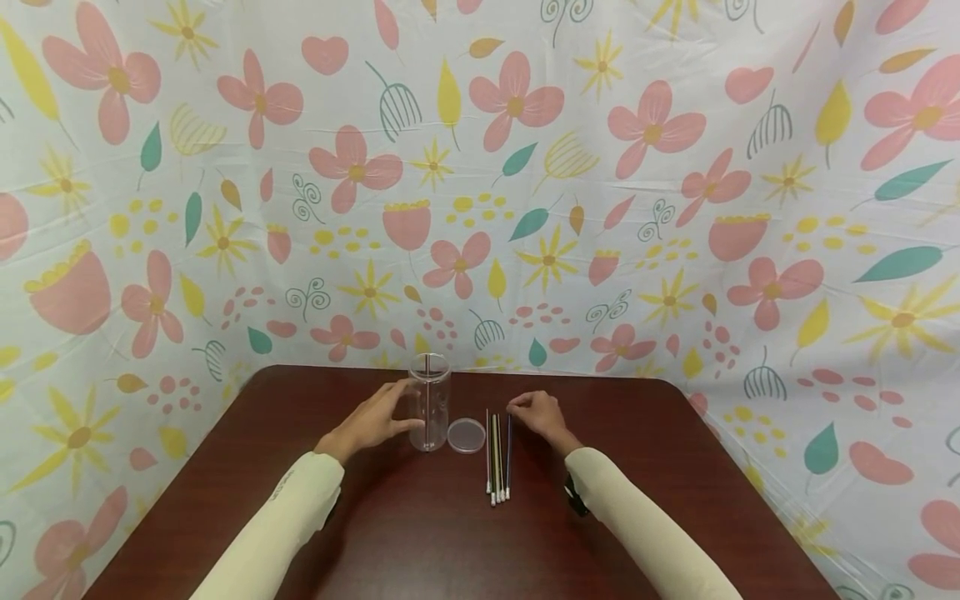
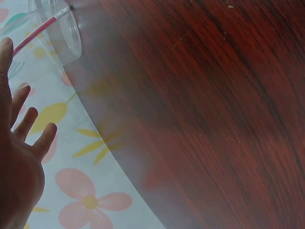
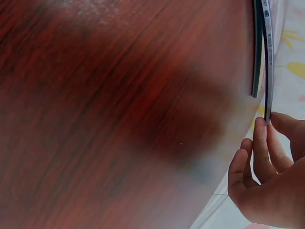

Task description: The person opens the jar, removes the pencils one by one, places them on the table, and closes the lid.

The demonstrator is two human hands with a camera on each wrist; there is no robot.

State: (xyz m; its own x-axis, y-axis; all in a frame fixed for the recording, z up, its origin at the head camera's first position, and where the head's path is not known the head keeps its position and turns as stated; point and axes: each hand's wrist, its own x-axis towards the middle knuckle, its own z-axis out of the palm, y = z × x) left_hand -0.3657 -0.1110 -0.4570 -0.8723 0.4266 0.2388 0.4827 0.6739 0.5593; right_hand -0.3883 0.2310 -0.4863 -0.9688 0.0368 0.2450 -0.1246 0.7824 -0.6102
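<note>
A tall clear jar (image 1: 437, 408) stands upright near the table's far side, with a red pencil (image 2: 38, 31) inside, its eraser end at the bottom. My left hand (image 1: 371, 421) holds the jar from the left, thumb at the front and fingers behind; its lower fingers stay spread off it. To the right, several pencils (image 1: 495, 462) lie side by side, white erasers toward me. At the far end of the dark blue pencil (image 1: 509, 454), the rightmost one, my right hand (image 1: 542, 412) pinches it between thumb and fingertip. In the right wrist view print shows along that pencil's side.
A round clear lid (image 1: 467, 435) lies flat between the jar and the pencils. Everything sits on a dark red-brown wood table (image 1: 420, 533). Behind its far edge hangs a white cloth (image 1: 480, 183) with a flower print.
</note>
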